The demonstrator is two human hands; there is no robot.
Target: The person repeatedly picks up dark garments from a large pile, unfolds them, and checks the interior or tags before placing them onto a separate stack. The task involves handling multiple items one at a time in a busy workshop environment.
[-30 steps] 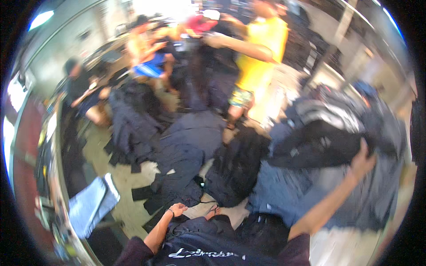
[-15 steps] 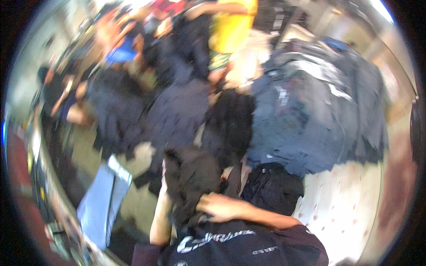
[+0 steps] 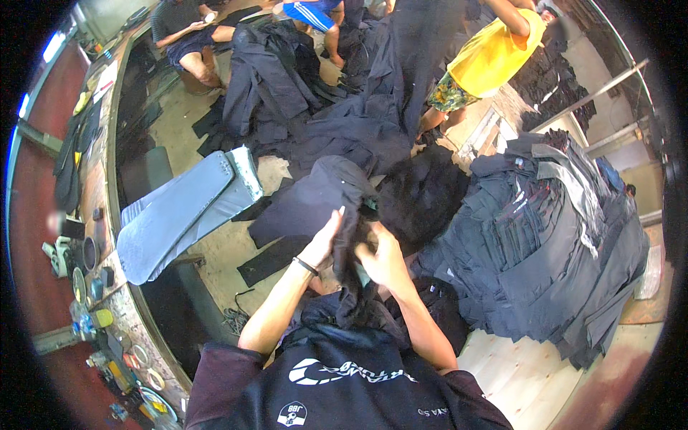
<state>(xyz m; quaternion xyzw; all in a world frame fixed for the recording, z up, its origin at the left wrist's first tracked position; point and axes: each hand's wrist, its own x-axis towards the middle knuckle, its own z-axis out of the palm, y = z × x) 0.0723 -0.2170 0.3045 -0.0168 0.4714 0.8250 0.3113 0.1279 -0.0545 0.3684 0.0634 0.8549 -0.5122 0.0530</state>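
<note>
A dark, crumpled fabric garment [image 3: 337, 175] hangs up in front of my chest, its lower folds reaching my lap. My left hand [image 3: 324, 242] presses along its left side, with a thin black band on the wrist. On the other side my right hand [image 3: 383, 256] has its fingers curled in against the cloth. Both hands grip the garment between them; which exact kind it is cannot be made out. Just right of it lies a heap of black cloth [image 3: 423, 193], and more dark fabric [image 3: 430, 308] bunches beside my right forearm.
A large stack of dark garments [image 3: 530, 251] fills the right side on pale boards [image 3: 516, 373]. A grey-blue padded board [image 3: 179, 215] lies at left, beside a cluttered ledge [image 3: 107, 244]. Other people work farther off, one in a yellow shirt [image 3: 494, 54], around piled dark cloth [image 3: 272, 86].
My view has shifted and sharpened. My right hand has gone from lying across the cloth to its right side, and the garment now stands narrower between both hands. The yellow-shirted person appears farther right.
</note>
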